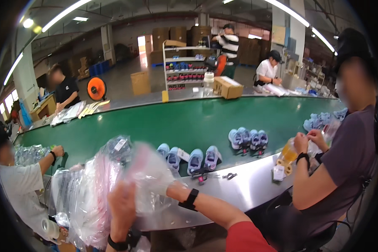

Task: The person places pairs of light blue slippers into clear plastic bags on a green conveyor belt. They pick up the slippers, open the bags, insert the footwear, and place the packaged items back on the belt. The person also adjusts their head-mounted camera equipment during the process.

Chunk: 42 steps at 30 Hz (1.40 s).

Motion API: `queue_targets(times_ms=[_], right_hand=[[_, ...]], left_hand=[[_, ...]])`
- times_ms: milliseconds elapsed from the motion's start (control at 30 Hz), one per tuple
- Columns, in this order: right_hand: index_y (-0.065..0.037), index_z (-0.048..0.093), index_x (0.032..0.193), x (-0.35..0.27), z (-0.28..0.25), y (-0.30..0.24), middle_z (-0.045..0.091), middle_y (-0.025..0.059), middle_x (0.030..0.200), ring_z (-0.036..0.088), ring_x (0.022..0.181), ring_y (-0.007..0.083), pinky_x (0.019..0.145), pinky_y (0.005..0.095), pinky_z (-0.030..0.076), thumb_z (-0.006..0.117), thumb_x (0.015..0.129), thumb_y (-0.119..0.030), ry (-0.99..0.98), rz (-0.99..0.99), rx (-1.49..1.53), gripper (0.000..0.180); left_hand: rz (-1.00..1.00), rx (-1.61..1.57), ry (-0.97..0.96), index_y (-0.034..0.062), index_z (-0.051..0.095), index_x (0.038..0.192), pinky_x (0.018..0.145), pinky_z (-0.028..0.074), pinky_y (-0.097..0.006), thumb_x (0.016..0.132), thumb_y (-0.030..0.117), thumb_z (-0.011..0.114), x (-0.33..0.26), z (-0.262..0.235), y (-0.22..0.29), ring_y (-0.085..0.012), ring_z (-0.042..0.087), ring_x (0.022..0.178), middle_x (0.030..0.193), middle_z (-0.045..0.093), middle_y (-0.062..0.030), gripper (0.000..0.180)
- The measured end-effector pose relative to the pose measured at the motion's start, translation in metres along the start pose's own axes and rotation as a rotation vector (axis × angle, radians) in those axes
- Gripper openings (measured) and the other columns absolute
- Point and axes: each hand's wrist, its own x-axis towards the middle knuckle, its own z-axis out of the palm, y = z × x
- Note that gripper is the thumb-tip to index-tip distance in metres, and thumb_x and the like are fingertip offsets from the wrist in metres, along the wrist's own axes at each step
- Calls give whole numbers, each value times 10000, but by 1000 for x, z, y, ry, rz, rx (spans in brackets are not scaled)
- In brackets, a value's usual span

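A clear plastic bag (149, 168), smeared by motion, hangs in front of me over the steel edge. My left hand (122, 206) is closed at the bag's near left side, its fingers blurred. My right hand (174, 190) reaches into or behind the bag from the right; the film and blur hide its fingers. Left of the bag lies a thick pile of clear and pinkish plastic bags (92, 180). Just beyond my right hand, light blue children's shoes (195, 161) stand in a row, one with a white tag (183, 154). Small dark clips (229, 176) lie nearby.
The green conveyor belt (155, 119) runs across, with more blue shoes (248, 138) on it. A co-worker (348, 126) sits close on my right near tape rolls (284, 167); another (17, 176) works at left. Across the belt stand a cardboard box (228, 87) and an orange fan (96, 89).
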Motion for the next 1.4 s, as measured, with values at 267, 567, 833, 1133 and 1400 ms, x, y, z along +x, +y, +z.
queue_targets(times_ms=[267,567,833,1133,1400], right_hand=[[-30,681,963,-2,-74,-75,671,118,793,649,686,209,654,342,523,553,896,-174,-210,-218,259,204],[-26,604,1124,59,-87,58,672,193,958,660,914,285,809,391,510,570,870,-384,-109,408,-260,440],[-82,702,937,101,5,101,687,177,968,675,850,343,751,459,512,582,775,-511,-255,529,-515,474],[-33,572,1098,2,-154,52,627,35,987,616,887,117,810,259,511,531,946,-429,311,190,910,427],[-20,637,854,-77,-174,-33,601,58,825,560,718,195,679,310,455,660,829,-363,48,1,537,345]], left_hand=[[-214,-23,412,-63,592,917,522,344,-236,928,81,573,16,-28,-49,-46,410,622,681,530,-8,146],[-289,-15,375,-49,594,894,466,267,-248,922,89,584,14,-15,-28,-40,371,541,596,488,11,142],[-387,-98,316,-9,562,792,446,236,-266,901,105,625,4,-9,-31,-36,342,516,564,431,30,169],[-438,-334,199,5,561,799,506,303,-241,905,144,617,18,7,-32,-37,379,619,643,450,52,183],[-167,-283,180,-7,584,822,512,336,-252,925,152,602,32,24,-10,-48,385,615,654,499,18,190]])
